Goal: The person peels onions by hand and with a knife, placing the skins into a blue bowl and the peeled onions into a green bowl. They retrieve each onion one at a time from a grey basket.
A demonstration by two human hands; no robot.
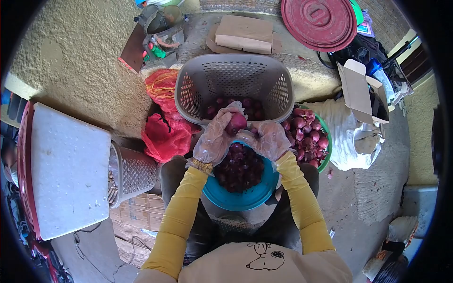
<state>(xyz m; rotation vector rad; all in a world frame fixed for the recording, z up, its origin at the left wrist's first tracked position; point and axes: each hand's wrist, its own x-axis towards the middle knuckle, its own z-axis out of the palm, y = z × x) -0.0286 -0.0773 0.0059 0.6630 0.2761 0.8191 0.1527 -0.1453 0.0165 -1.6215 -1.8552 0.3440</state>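
My left hand [214, 137], in a clear plastic glove, is closed around a red onion [236, 123] above the front rim of a grey perforated basket [231, 78]. Just to the right, my gloved right hand [272, 139] has its fingers curled together near the onion; what they pinch, if anything, is hidden. Several red onions [253, 109] lie at the bottom of the basket. Below both hands, between my knees, a blue basin [221, 200] holds a heap of dark red onion skins [239, 170]. A green basin [326, 158] full of red onions [309, 132] stands right of my right hand.
Red mesh sacks [163, 134] lie left of the basket. A white sack [351, 141] and an opened carton [356, 89] sit at the right. Behind are a flattened cardboard box [245, 34] and a red lid [319, 21]. A white board [71, 170] and another basket [137, 170] stand left.
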